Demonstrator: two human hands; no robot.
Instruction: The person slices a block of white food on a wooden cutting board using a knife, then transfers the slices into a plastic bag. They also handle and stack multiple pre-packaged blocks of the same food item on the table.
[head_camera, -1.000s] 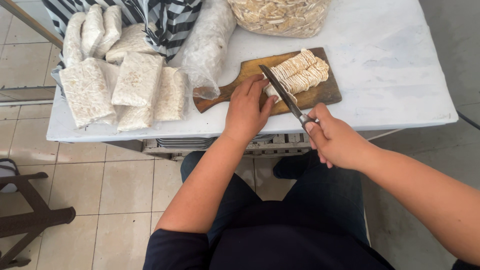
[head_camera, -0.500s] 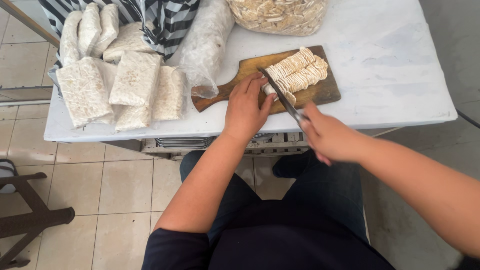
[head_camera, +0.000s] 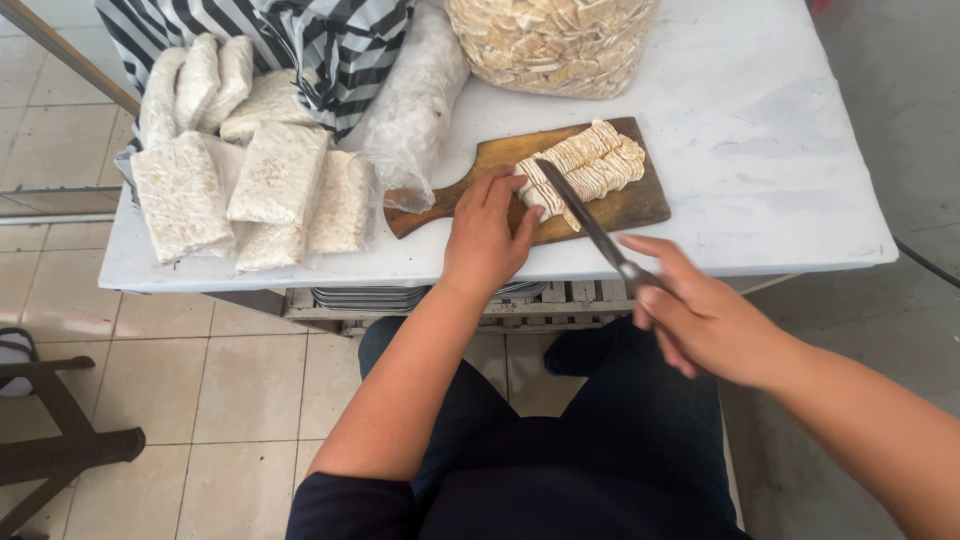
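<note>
**Head view: knife at the sliced block**

Head camera, nearest first: the right hand (head_camera: 705, 320) is closed around the handle of a knife (head_camera: 588, 223), blade angled up-left. Beyond it, the left hand (head_camera: 485, 237) presses curled fingers on the near end of a pale sliced block (head_camera: 585, 168). The block lies on a wooden cutting board (head_camera: 630, 207). Left of that hand sit wrapped pale blocks (head_camera: 250, 190); farther off, a clear bag of slices (head_camera: 550, 40).

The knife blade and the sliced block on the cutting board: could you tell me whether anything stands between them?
Nothing visible does. The knife, held in the right hand, lies across the sliced block, with the left hand steadying the block's near end.
</note>
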